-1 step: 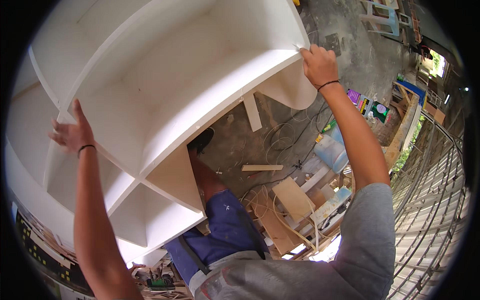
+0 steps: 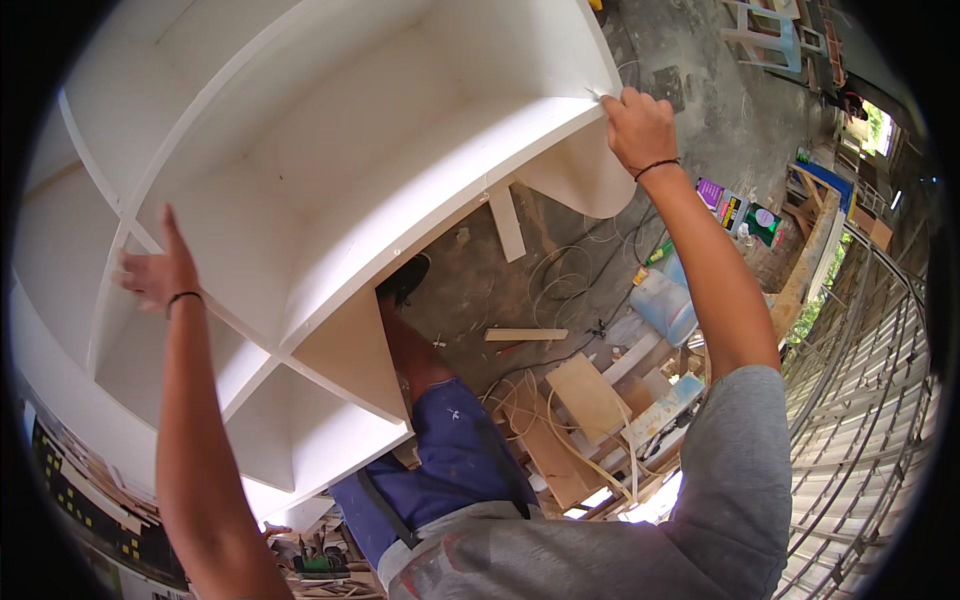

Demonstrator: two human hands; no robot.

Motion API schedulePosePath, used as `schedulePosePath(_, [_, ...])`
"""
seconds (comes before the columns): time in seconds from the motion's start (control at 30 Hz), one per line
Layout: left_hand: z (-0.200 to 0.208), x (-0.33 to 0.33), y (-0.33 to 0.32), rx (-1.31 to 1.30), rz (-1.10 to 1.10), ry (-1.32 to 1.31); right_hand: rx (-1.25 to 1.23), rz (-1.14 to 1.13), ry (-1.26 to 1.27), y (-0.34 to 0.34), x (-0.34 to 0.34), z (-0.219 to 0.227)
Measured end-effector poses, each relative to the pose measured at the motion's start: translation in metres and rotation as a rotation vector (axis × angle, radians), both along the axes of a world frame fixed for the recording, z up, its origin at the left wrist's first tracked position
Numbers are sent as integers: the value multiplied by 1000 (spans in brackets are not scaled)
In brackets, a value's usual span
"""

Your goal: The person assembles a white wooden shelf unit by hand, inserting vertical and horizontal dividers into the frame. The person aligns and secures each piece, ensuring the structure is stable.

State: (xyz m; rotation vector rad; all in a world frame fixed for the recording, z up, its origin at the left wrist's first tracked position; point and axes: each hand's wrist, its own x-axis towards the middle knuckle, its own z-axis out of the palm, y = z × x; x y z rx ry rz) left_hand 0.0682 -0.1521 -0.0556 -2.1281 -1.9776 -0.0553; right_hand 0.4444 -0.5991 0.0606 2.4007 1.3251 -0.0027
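Note:
A large white shelf unit [image 2: 350, 180] with several open compartments tilts across the left and middle of the view. My right hand [image 2: 641, 130] is closed around its far right corner, thumb side toward the panel edge. A small pale pointed bit shows beside those fingers; I cannot make out what it is. Over a divider edge [image 2: 240, 328] at the left, my left hand [image 2: 160, 265] is open, thumb raised and fingers apart. Whether it touches the divider I cannot tell.
Beside my leg lie wood offcuts [image 2: 590, 400], a loose strip [image 2: 525, 335] and tangled cables. A translucent jug [image 2: 662, 305] and purple and green packages [image 2: 762, 225] stand farther right. A pale blue stool [image 2: 765, 40] is at the far right. Corrugated sheeting [image 2: 850, 430] borders the right side.
My left hand has shifted slightly right and down along the divider. My right hand stays at the same corner.

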Motion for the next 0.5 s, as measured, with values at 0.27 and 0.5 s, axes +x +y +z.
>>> schedulePosePath(0.27, [8,1,-22,-333,67,-256,229,-240,97,-3,-13,-27])
schedulePosePath(0.5, [18,7,-27,-393,177,-196,382,-220,588,51,-90,17])
